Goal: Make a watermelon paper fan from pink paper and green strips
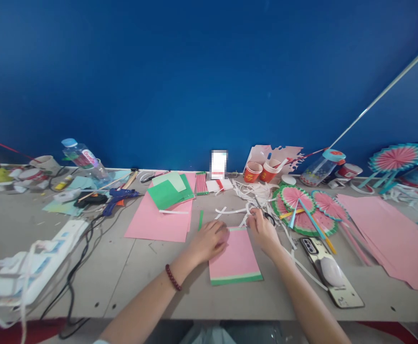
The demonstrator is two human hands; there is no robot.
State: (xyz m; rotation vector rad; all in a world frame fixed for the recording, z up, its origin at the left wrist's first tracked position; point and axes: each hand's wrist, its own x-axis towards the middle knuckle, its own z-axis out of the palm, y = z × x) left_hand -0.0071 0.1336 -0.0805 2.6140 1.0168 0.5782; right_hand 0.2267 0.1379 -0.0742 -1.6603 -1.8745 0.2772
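Bare worktop point(151, 282) lies left of the pink sheet point(235, 260); a phone point(332, 274) crowds its right. The sheet, close to the near edge, has a green-and-white near border. The left hand point(209, 241) rests flat on its far left corner, gripping nothing. The right hand point(262, 230) curls at the far right corner beside scissors point(269, 219); its hold is unclear.

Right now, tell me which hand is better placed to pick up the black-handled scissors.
Right. The right hand lies beside the scissors, fingertips at their black handles. The left hand rests on the pink sheet's top corner, farther away, and seems to steady it.
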